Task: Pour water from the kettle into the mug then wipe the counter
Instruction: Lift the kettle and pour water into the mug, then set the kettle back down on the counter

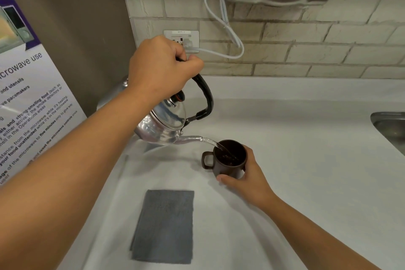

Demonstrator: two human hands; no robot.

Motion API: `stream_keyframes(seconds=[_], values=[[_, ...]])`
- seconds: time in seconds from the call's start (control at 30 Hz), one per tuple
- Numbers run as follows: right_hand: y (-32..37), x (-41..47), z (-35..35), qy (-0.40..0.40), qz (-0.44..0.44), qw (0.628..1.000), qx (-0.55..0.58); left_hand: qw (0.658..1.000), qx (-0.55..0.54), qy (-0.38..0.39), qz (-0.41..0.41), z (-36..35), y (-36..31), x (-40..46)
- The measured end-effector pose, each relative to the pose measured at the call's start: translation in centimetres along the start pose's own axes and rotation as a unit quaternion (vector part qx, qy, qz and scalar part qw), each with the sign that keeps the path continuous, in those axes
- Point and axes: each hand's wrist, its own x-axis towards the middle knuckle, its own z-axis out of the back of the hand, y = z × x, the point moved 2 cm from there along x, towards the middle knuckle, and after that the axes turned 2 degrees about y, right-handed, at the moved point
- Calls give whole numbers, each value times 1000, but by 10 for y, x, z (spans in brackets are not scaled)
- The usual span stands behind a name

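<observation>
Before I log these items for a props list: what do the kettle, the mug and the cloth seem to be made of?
Kettle: polished metal, likely stainless steel, given its mirror-like reflections; its handle looks like black plastic. Mug: matte dark brown, probably unglazed clay or ceramic, as it shows no shine. Cloth: grey, folded, with a fine nubby weave, possibly microfibre.

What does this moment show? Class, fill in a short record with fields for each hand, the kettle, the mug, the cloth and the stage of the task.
left hand: grips the kettle's black handle, tilting it
right hand: fingers wrapped round the mug, steadying it on the counter
kettle: shiny metal, lid on, held above the counter, spout toward the mug
water: streaming from the spout into the mug
mug: dark brown, upright, handle pointing left
cloth: grey, folded flat, nearer the camera, untouched
stage: pouring; wiping not yet begun
</observation>
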Motion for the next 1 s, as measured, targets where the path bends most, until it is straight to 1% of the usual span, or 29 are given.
stream_keyframes(seconds=[0.2, 0.33, 0.57, 0.7, 0.77, 0.9, 1.0], values=[[1, 0, 0, 5, 3, 1000, 6, 996, -69, -25, 48, -4, 21, -7], [2, -1, 1, 3, 2, 1000, 3, 987, -137, -37, 70, -10, 28, -13], [4, -1, 3, 0, -7, 1000, -9, 971, -208, -50, 110, -22, 41, -24], [6, -3, 3, 3, -17, 1000, -11, 956, -233, -90, 155, -22, 52, -26], [10, -3, 5, 12, -26, 999, -13, 942, -258, -106, 184, -20, 59, -25], [30, -4, 15, 49, -51, 997, -33, 895, -327, -146, 265, -12, 76, -15], [65, 5, 27, 44, -13, 999, -23, 866, -365, -183, 290, -8, 88, -6]])
